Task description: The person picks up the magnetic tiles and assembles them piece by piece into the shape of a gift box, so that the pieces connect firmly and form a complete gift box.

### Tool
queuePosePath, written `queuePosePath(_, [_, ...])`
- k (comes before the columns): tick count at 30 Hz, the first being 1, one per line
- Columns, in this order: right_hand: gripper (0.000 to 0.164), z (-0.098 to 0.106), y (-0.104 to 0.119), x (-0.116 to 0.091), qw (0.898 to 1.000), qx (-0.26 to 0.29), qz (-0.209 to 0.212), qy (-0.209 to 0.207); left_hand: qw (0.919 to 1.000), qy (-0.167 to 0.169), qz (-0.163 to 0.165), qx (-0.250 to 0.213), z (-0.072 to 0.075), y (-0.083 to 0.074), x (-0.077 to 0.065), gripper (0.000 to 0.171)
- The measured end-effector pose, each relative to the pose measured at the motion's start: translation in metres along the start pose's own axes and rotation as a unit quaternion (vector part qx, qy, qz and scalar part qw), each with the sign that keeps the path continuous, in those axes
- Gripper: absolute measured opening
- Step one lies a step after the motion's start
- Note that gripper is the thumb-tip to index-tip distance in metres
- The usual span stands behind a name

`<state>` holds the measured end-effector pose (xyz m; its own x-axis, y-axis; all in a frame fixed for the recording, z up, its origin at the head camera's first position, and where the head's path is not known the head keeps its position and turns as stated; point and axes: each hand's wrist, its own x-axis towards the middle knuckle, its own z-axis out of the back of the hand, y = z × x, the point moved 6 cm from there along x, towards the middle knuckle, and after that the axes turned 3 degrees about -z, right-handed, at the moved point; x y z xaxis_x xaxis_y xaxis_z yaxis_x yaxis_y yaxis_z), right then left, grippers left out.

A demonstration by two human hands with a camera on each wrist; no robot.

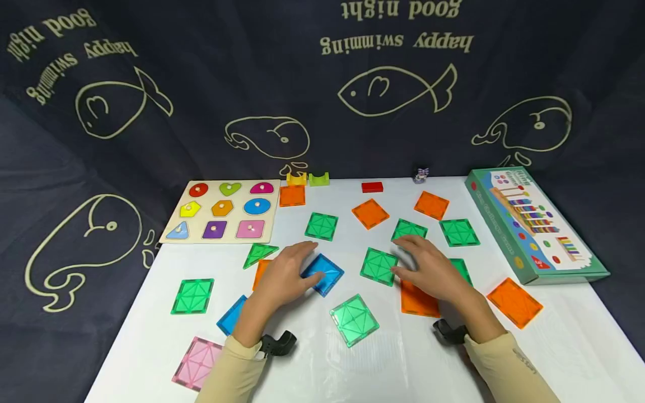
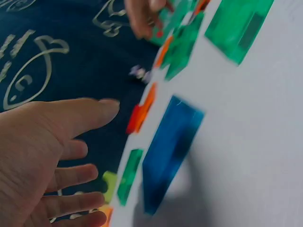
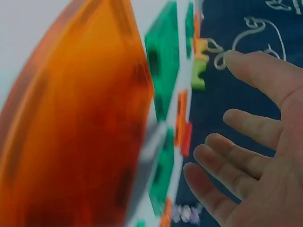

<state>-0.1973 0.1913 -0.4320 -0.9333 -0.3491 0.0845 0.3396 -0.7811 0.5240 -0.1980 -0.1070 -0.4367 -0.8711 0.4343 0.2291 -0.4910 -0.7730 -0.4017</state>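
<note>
My left hand (image 1: 288, 274) hovers beside a blue square tile (image 1: 324, 274), its thumb over the tile's left part. In the left wrist view its fingers are spread, apart from the blue tile (image 2: 171, 153). My right hand (image 1: 429, 268) is above the table, with the thumb near the right edge of a green square tile (image 1: 379, 266). An orange square tile (image 1: 418, 299) lies below that hand, and another green tile (image 1: 409, 228) is partly hidden behind its fingers. The right wrist view shows this hand (image 3: 251, 142) with relaxed, parted fingers holding nothing.
Several more tiles lie scattered on the white table (image 1: 403, 369), including a green one (image 1: 354, 320) between the arms and a pink one (image 1: 197, 362). A shape puzzle board (image 1: 235, 187) sits at back left. A green game box (image 1: 536, 224) lies at right. Dark fabric (image 1: 312, 84) hangs behind.
</note>
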Motion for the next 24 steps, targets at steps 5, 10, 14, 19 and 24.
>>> queuePosePath(5, [0.075, -0.022, 0.006, 0.01, 0.999, -0.047, -0.008, 0.023, 0.9937, 0.091, 0.028, 0.06, -0.027, -0.006, 0.01, 0.093])
queuePosePath(10, [0.082, -0.039, 0.012, 0.019, 0.995, -0.09, -0.005, 0.046, 0.9867, 0.115, 0.021, 0.113, -0.035, -0.008, 0.013, 0.089])
queuePosePath(14, [0.079, -0.043, 0.014, 0.023, 0.994, -0.1, -0.006, 0.045, 0.9877, 0.124, -0.02, 0.092, -0.037, -0.016, 0.018, 0.078])
queuePosePath(19, [0.076, -0.043, 0.021, 0.028, 0.995, -0.088, 0.012, 0.055, 0.9854, 0.153, -0.055, 0.052, -0.04, -0.025, 0.025, 0.074])
queuePosePath(24, [0.072, -0.046, 0.025, 0.032, 0.994, -0.073, 0.027, 0.071, 0.9815, 0.181, -0.062, 0.017, -0.044, -0.027, 0.029, 0.071])
